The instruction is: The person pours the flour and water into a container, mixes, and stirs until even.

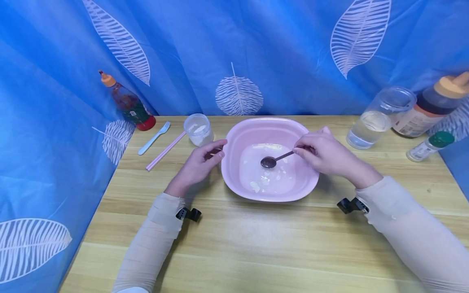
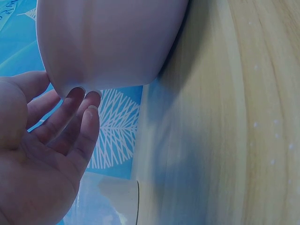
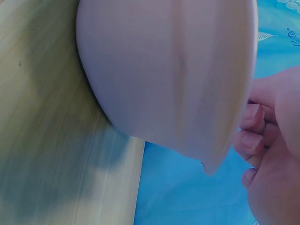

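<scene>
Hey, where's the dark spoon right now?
In the head view, the dark spoon is pinched in the right hand, extending from the pink basin's right side, its scoop near the basin's middle.

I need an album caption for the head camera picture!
A dark spoon in the right hand's grip over white bits in a pink basin.

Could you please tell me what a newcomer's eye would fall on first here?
Probably the pink basin near the head view's centre, with the right hand holding a dark brown spoon over it. Next, likely the blue leaf-print curtain behind the wood-grain table.
</scene>
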Demonstrator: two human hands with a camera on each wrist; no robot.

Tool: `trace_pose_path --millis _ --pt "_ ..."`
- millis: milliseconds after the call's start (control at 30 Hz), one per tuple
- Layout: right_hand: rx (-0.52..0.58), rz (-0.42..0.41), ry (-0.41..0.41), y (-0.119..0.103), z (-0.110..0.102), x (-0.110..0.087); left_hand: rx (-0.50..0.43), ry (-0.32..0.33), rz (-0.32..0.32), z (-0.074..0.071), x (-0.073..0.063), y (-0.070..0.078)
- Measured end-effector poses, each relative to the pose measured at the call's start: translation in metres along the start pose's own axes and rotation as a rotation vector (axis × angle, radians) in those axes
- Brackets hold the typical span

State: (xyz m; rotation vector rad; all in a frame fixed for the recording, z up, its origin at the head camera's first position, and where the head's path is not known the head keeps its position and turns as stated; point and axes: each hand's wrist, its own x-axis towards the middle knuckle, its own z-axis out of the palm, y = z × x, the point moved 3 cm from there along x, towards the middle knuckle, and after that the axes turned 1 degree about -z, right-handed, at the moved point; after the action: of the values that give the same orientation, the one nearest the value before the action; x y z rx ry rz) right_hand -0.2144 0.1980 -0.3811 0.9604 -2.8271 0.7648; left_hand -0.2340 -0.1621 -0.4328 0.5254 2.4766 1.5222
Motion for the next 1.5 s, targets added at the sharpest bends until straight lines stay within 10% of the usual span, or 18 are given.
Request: trace_pose_path --millis 333,967,1500 --pt "-0.007 -0.018 -0.051 -0.002 0.01 0.002 -0.006 -0.005 -0.009 0.0 0.0 0.0" --pt "-0.054 -0.014 0.114 0.006 0.001 0.005 -0.015 -0.013 -0.013 -0.001 0.001 -0.003" --pt "0.066 -0.165 -0.045 -0.01 0.008 0.001 -0.017 -0.016 -0.014 0.0 0.001 -0.001"
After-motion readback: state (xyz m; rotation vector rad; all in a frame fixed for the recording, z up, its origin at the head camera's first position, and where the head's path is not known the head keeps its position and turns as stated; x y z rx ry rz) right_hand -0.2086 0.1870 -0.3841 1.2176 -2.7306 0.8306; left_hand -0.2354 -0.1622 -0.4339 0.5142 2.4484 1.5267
